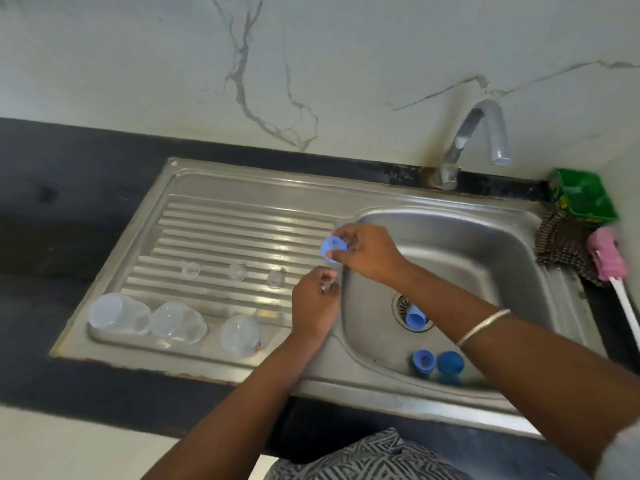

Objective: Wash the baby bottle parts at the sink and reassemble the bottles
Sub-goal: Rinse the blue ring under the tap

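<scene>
We see a pale blue screw ring (331, 248), open and round, pinched at its right side by the right hand (367, 252) above the sink's (519, 237) left rim. Just below, the left hand (313, 304) curls around something small and clear; we cannot tell what.

The sink (450, 233) and its ribbed drainboard (225, 237) are showing brushed stainless steel with soft glare. The tap (485, 133) is appearing as polished metal. The bottles (176, 322) and teats (237, 271) are reading as clear, glossy plastic or silicone; the blue rings (424, 360) are looking like smooth plastic. The countertop (69, 188) is presenting dark matt stone, the wall (311, 64) veined glossy marble. The cloth (561, 244) is showing woven fabric.
</scene>
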Tool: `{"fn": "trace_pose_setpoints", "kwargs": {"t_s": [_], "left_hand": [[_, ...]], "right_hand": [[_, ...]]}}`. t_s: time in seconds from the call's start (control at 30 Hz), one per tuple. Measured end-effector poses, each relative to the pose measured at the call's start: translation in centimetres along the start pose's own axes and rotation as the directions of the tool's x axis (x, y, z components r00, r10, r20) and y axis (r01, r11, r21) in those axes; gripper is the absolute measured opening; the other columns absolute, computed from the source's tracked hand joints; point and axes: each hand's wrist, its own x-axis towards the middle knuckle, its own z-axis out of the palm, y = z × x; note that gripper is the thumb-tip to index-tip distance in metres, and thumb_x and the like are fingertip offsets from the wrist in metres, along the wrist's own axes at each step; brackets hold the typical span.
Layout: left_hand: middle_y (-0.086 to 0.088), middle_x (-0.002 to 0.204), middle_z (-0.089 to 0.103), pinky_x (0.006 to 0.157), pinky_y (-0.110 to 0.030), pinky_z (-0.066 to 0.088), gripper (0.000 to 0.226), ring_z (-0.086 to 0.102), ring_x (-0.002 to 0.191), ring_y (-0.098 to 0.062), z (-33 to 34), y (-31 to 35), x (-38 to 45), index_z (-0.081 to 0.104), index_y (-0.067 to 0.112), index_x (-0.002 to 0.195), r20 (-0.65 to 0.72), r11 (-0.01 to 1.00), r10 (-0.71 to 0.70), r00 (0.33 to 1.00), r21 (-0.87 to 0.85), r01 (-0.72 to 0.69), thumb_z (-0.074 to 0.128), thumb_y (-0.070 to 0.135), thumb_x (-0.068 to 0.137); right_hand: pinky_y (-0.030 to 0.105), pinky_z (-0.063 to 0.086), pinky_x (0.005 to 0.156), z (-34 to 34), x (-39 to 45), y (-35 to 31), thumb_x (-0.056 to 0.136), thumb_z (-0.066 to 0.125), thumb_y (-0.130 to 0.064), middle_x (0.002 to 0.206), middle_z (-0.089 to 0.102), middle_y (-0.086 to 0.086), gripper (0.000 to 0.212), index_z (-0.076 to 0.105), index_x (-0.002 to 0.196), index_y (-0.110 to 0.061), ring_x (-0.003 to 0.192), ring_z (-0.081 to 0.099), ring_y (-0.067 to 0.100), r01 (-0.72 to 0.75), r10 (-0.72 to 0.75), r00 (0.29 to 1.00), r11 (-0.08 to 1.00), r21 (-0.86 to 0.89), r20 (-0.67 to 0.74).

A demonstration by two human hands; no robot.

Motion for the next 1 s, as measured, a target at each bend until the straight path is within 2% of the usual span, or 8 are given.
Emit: {"fn": "trace_pose_setpoints", "kwargs": {"t_s": [0.1, 0.23, 0.3, 0.37, 0.47, 0.53, 0.9, 1.0], "left_hand": [[0.006, 0.087, 0.073, 0.078, -0.022, 0.051, 0.022, 0.068, 0.082, -0.013, -1.0, -0.7, 0.3, 0.070, 0.025, 0.088, -0.021, 0.991, -0.106, 0.994, -0.090, 0.104, 0.061, 0.005, 0.083], [0.017, 0.075, 0.070, 0.058, -0.008, 0.046, 0.030, 0.067, 0.071, 0.000, -1.6, -1.7, 0.3, 0.066, 0.033, 0.077, 0.020, 0.970, -0.167, 0.986, -0.175, 0.168, 0.060, 0.004, 0.082], [0.023, 0.075, 0.068, 0.066, -0.005, 0.045, 0.026, 0.064, 0.074, 0.009, -1.8, -1.9, 0.3, 0.068, 0.031, 0.080, 0.031, 0.973, -0.159, 0.987, -0.167, 0.162, 0.061, 0.006, 0.081], [0.025, 0.076, 0.068, 0.080, -0.015, 0.050, 0.023, 0.065, 0.082, 0.006, -1.7, -2.0, 0.3, 0.070, 0.031, 0.081, 0.040, 0.970, -0.168, 0.985, -0.170, 0.172, 0.060, 0.010, 0.080], [0.020, 0.080, 0.071, 0.084, -0.038, 0.058, 0.023, 0.070, 0.087, -0.011, -1.9, -2.3, 0.5, 0.068, 0.039, 0.074, 0.071, 0.940, -0.219, 0.973, -0.254, 0.230, 0.059, 0.018, 0.077], [0.014, 0.082, 0.073, 0.081, -0.044, 0.059, 0.019, 0.071, 0.088, -0.015, -2.0, -2.1, 0.4, 0.069, 0.038, 0.075, 0.087, 0.924, -0.233, 0.969, -0.292, 0.248, 0.059, 0.021, 0.075], [0.020, 0.051, 0.052, 0.069, -0.032, 0.047, 0.016, 0.059, 0.069, -0.015, -2.2, -1.0, 0.2, 0.052, 0.035, 0.057, 0.114, 0.915, -0.295, 0.949, -0.252, 0.315, 0.045, 0.028, 0.070], [0.020, 0.054, 0.055, 0.074, -0.035, 0.053, 0.025, 0.066, 0.074, -0.021, -2.3, -1.1, 0.2, 0.056, 0.039, 0.056, 0.110, 0.923, -0.284, 0.952, -0.237, 0.303, 0.047, 0.024, 0.073]], "right_hand": [[0.021, 0.049, 0.087, 2.1, 3.0, -3.2, 0.076, 0.086, -0.024, 0.105, 0.073, 0.001, 0.038, 0.074, 0.110, -0.011, 0.091, 0.067, 0.013, 0.127, -0.124, 0.988, 0.992, -0.019, 0.093], [0.023, 0.049, 0.083, 5.7, 6.9, -6.9, 0.075, 0.085, -0.018, 0.102, 0.072, 0.003, 0.035, 0.073, 0.107, -0.009, 0.087, 0.068, 0.018, 0.277, -0.260, 0.942, 0.960, -0.051, 0.213], [0.023, 0.048, 0.082, 7.7, 8.8, -8.4, 0.076, 0.083, -0.017, 0.103, 0.072, 0.005, 0.036, 0.072, 0.108, -0.007, 0.086, 0.064, 0.016, 0.349, -0.312, 0.907, 0.933, -0.089, 0.284], [0.023, 0.047, 0.084, 9.3, 10.1, -9.3, 0.079, 0.080, -0.017, 0.107, 0.072, 0.007, 0.035, 0.071, 0.112, -0.006, 0.091, 0.065, 0.018, 0.393, -0.335, 0.883, 0.911, -0.126, 0.328], [0.036, 0.050, 0.090, 11.6, 11.9, -10.5, 0.081, 0.076, -0.013, 0.107, 0.072, 0.012, 0.031, 0.071, 0.110, -0.001, 0.099, 0.066, 0.025, 0.418, -0.360, 0.867, 0.902, -0.111, 0.343], [0.040, 0.050, 0.091, 12.5, 12.6, -11.1, 0.082, 0.076, -0.011, 0.108, 0.072, 0.015, 0.031, 0.070, 0.109, 0.001, 0.101, 0.066, 0.028, 0.428, -0.370, 0.862, 0.897, -0.107, 0.347], [0.041, 0.048, 0.089, 16.1, 14.7, -11.2, 0.084, 0.070, -0.010, 0.100, 0.068, 0.016, 0.021, 0.067, 0.101, 0.001, 0.092, 0.061, 0.026, 0.449, -0.346, 0.851, 0.870, -0.204, 0.394], [0.036, 0.045, 0.101, 16.1, 14.9, -11.0, 0.087, 0.071, -0.017, 0.121, 0.064, 0.015, 0.047, 0.059, 0.130, -0.005, 0.111, 0.058, 0.025, 0.412, -0.303, 0.866, 0.883, -0.224, 0.398]]}}
